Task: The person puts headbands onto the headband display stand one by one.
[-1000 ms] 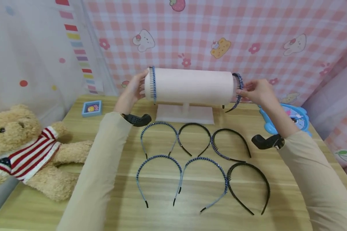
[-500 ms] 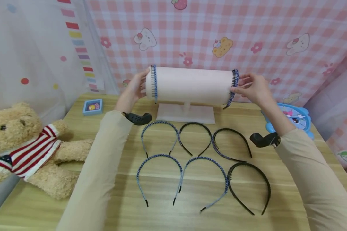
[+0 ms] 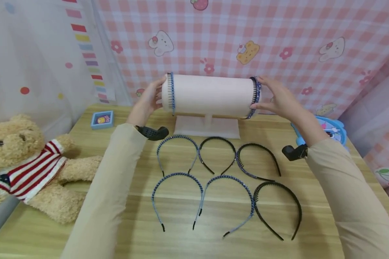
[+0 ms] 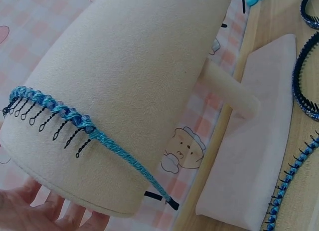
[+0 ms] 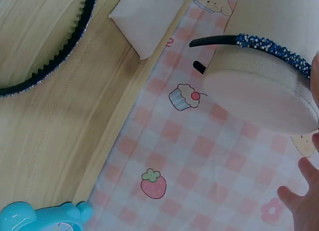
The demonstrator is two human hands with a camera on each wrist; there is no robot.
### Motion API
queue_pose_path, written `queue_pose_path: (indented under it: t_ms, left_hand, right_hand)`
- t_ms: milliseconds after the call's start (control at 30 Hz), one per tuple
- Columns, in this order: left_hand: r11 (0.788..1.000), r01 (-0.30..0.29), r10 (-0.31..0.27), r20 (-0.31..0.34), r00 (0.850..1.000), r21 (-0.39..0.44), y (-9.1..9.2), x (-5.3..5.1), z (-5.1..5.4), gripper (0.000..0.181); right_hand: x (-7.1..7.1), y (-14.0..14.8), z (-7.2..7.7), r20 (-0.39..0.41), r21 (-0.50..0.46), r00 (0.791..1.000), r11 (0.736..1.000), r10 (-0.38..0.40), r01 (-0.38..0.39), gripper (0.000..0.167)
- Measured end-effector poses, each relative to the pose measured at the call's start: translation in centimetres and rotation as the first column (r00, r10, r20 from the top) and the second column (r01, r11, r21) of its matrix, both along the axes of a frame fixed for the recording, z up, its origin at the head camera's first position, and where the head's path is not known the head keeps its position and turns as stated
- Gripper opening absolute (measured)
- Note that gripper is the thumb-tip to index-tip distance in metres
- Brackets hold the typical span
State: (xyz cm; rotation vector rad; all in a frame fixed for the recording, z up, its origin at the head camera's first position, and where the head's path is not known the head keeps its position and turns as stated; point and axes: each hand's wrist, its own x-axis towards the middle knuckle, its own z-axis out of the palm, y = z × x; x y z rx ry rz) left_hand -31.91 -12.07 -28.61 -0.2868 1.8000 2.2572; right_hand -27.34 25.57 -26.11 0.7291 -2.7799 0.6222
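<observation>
A white cylindrical headband stand (image 3: 210,95) lies across the back on a flat base. My left hand (image 3: 147,99) touches its left end, and spread fingers (image 4: 50,206) rest against that end. A blue beaded headband with comb teeth (image 3: 171,92) sits round the roll beside them. At the right end, a dark headband with blue glitter (image 3: 255,96) fits over the roll. My right hand (image 3: 276,97) holds it between a thumb at the front and a finger near the top, with the other fingers spread apart in the right wrist view.
Two rows of headbands lie in front of the stand, including a blue one (image 3: 178,175) and a black one (image 3: 298,201). A teddy bear (image 3: 48,172) sits left, near a small blue frame (image 3: 102,119). A blue clock (image 3: 338,131) stands right.
The right hand has moved left, sliding the dark glitter headband from beyond the end onto the roll. Its thumb and finger have spread wider along the band. My left hand stays in place.
</observation>
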Motion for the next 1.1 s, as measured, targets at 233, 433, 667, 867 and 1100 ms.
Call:
queue_pose_path:
  t_ms: [233, 433, 667, 867, 1100]
  left_hand:
    - [0.999, 0.002, -0.002, -0.013, 1.000, -0.032, 0.3, 0.6, 0.7, 0.031]
    - [1.000, -0.003, 0.003, -0.007, 1.000, -0.028, 0.2, 0.8, 1.1, 0.036]
    - [1.000, -0.006, 0.006, -0.003, 1.000, -0.025, 0.0, 0.8, 1.3, 0.043]
    - [0.998, 0.000, -0.001, -0.023, 1.000, -0.061, 0.0, 0.9, 1.0, 0.035]
    - [0.997, -0.009, 0.005, -0.046, 0.999, -0.073, -0.1, 0.7, 0.4, 0.033]
  right_hand:
    - [-0.8, -0.8, 0.3, -0.021, 0.012, 0.999, 0.999, 0.048, -0.048, 0.079]
    - [-0.9, -2.0, 1.5, -0.002, 0.092, 1.000, 0.996, 0.003, -0.002, 0.088]
    - [-1.3, -3.6, 1.9, 0.037, 0.100, 0.999, 0.995, 0.004, -0.008, 0.092]
    - [-1.7, -5.3, 1.8, 0.042, 0.123, 0.999, 0.992, 0.016, -0.021, 0.092]
    - [-2.1, -7.9, 1.7, 0.037, 0.123, 0.997, 0.990, 0.065, -0.069, 0.091]
